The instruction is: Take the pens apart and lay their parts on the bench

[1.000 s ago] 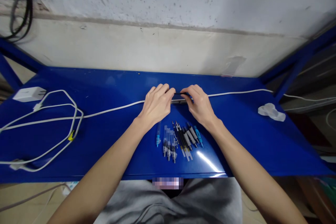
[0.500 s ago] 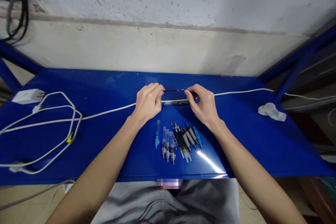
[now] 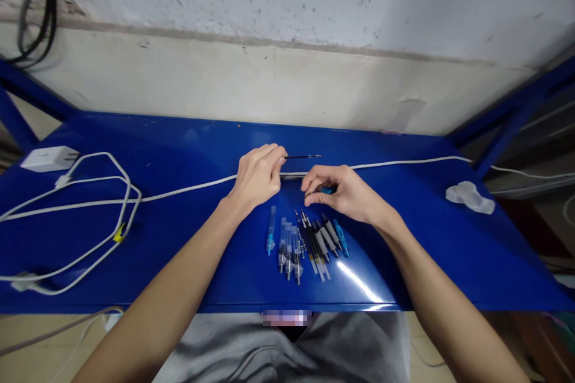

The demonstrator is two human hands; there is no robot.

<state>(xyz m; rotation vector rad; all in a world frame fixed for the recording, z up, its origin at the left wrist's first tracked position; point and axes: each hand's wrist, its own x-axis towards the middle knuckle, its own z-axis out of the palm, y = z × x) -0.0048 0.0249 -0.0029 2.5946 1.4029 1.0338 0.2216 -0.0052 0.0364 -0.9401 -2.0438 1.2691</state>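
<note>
With the left hand (image 3: 258,175), pinching one end of a dark refill (image 3: 302,157) between closed fingers, and pointing its free tip out to the right, over the far half of the blue table (image 3: 193,149)! With the right hand (image 3: 339,191), curling the fingers inward and grasping a blue part (image 3: 327,190), mostly hidden by the hand, just nearer than that tip and apart from it. Reaching forward with both forearms and seeing, between the hands, a white cable (image 3: 404,162) running across the table, with a narrow strip-like object (image 3: 291,177) lying along it, too covered to make out.

Now looking nearer, and finding a busy row of pen pieces! Spotting, from the left, a clear barrel with a blue end (image 3: 271,230), then three clear barrels with metallic tips (image 3: 289,248), lying side by side. Moving along to small parts (image 3: 302,242), a bunch of loose refills (image 3: 313,246), grey-gripped pieces (image 3: 326,238) with dark ends, and a bright blue grip (image 3: 341,238) finishing the line at the right.

Glancing out left, catching a white charger (image 3: 50,159) and a looped white cord (image 3: 130,185) wearing a yellow tag (image 3: 119,233). Swinging far right, picking out a crumpled whitish piece (image 3: 470,197) on the tabletop.
</note>
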